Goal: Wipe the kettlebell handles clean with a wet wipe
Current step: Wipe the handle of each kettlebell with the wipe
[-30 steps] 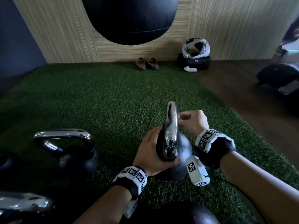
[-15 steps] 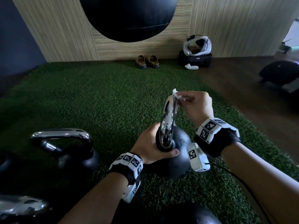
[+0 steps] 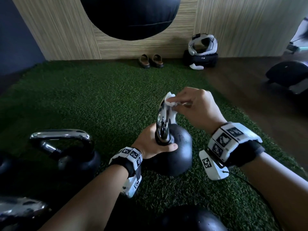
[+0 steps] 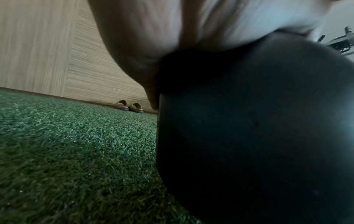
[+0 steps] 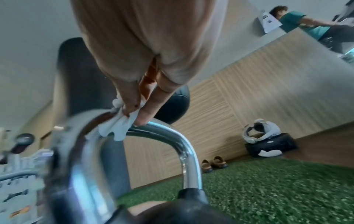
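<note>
A black kettlebell (image 3: pixel 176 154) with a chrome handle (image 3: pixel 163 120) stands upright on the green turf in front of me. My left hand (image 3: pixel 155 144) grips the base of the handle where it meets the ball, thumb across the front. My right hand (image 3: pixel 191 105) pinches a crumpled white wet wipe (image 3: pixel 170 100) against the top of the handle. In the right wrist view, the wipe (image 5: pixel 118 125) sits under my fingertips (image 5: pixel 141 118) on the handle's top bar (image 5: pixel 162 130). The left wrist view shows the black ball (image 4: pixel 249 128) close up beneath my palm.
A second kettlebell (image 3: pixel 66 147) stands to the left, another chrome handle (image 3: pixel 18 209) at bottom left, and a black ball (image 3: pixel 188 219) near my body. A punching bag (image 3: pixel 130 15) hangs ahead. Sandals (image 3: pixel 150 61) and a headset on a case (image 3: pixel 202 52) lie by the wall.
My right hand has risen with the wipe from the handle's side to its top. The left hand has kept its grip at the handle's base.
</note>
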The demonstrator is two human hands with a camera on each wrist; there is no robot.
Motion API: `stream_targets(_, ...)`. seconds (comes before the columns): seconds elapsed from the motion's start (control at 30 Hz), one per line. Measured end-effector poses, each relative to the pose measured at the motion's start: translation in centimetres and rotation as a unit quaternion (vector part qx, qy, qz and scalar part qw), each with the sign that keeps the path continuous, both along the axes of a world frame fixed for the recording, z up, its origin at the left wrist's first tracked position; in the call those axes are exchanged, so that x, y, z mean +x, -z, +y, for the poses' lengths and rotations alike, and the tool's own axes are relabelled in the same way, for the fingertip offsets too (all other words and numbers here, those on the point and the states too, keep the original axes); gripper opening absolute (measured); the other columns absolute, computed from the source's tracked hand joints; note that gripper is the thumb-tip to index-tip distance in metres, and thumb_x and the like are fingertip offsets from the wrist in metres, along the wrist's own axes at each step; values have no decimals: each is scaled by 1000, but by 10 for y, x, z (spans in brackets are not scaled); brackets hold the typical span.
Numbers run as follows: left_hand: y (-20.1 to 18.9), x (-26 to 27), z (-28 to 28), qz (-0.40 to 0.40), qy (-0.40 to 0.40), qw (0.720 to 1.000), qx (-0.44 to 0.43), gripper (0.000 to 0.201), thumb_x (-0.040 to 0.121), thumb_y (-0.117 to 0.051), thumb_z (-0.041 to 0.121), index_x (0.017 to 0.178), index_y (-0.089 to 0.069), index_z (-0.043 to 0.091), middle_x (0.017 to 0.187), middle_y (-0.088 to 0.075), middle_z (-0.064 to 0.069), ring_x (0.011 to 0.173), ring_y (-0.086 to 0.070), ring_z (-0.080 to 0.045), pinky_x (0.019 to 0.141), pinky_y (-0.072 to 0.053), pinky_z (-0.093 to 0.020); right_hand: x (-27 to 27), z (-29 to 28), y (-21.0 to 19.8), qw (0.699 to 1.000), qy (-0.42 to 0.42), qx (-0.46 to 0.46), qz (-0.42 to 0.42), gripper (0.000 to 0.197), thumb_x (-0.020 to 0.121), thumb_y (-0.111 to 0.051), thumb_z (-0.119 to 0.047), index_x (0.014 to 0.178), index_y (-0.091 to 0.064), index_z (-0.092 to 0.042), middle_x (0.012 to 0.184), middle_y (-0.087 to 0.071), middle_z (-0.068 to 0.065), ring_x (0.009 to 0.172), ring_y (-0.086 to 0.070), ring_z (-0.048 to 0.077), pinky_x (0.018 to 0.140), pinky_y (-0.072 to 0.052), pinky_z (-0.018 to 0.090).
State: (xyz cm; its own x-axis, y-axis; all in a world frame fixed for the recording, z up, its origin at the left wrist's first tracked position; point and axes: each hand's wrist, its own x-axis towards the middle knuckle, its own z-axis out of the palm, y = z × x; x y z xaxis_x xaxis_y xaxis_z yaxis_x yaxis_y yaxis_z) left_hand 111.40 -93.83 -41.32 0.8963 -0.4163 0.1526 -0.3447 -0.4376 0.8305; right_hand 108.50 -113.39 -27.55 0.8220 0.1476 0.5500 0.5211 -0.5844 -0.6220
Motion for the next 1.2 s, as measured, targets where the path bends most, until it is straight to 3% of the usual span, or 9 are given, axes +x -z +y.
stream_targets(0.3,0,4,1,26,-7,1000,-1,43,62,-88,59,78,-63,27,69,-67,21,68,-63,1,75,-46,-21,-16,4,10,979,-47,139,140,23,70,-93,-12,89,-81,-14,86,-79,7,85,-75,33,83,-62,51)
stream_targets(0.43,-4,-1,3,46,1,998,-32,52,61,-86,55,100,-71,24,87,-77,21,84,-72,0,80,-50,-19,-25,5,27,959,-94,148,221,23,69,-91,-3,84,-75,-10,86,-79,13,82,-77,29,83,-63,50)
stream_targets(0.57,-5,-3,1,47,0,998,-50,58,64,-90,48,113,-70,22,98,-78,15,95,-74,-3,85,-56,-23,-24,4,37,966,-87,146,197,25,66,-93,-5,83,-76,-13,84,-78,8,80,-76,28,80,-64,39)
stream_targets(0.67,-3,-5,2,44,13,996,-77,58,70,-94,22,120,-67,9,100,-78,9,96,-74,-3,84,-56,-20,-25,1,43,970,-90,89,206,25,69,-92,-6,82,-76,-19,73,-75,-6,67,-69,5,68,-57,20)
stream_targets(0.77,-2,-8,6,32,33,994,-103,71,67,-96,23,127,-63,4,116,-77,-3,112,-73,-17,99,-55,-31,-28,-1,46,974,-91,-16,205,20,73,-91,-15,86,-78,-20,71,-73,-11,62,-63,-4,63,-50,13)
stream_targets(0.93,3,-24,8,-18,29,998,-52,61,62,-99,35,111,-66,21,101,-76,11,100,-73,-8,93,-54,-32,-18,-3,42,971,-86,-22,221,20,77,-87,-17,86,-76,-30,75,-70,5,64,-59,14,66,-50,36)
stream_targets(1.07,5,-34,5,-52,43,996,-60,59,61,-100,39,109,-66,33,99,-74,3,100,-73,-20,97,-55,-46,-14,7,41,951,-111,-120,261,9,83,-81,-17,79,-74,-11,78,-74,6,64,-64,17,64,-58,37)
stream_targets(1.13,5,-34,5,-45,40,996,-59,63,61,-100,42,112,-67,28,100,-74,-1,102,-73,-22,101,-53,-50,-15,13,42,945,-139,-151,254,9,80,-75,-19,82,-73,-10,82,-76,4,73,-73,22,71,-61,46)
stream_targets(1.2,6,-33,7,-34,30,998,-52,62,60,-99,46,109,-68,25,98,-74,-4,99,-73,-22,98,-55,-51,-15,10,43,942,-161,-149,253,7,82,-71,-12,77,-71,-16,77,-74,-1,70,-72,11,65,-59,39)
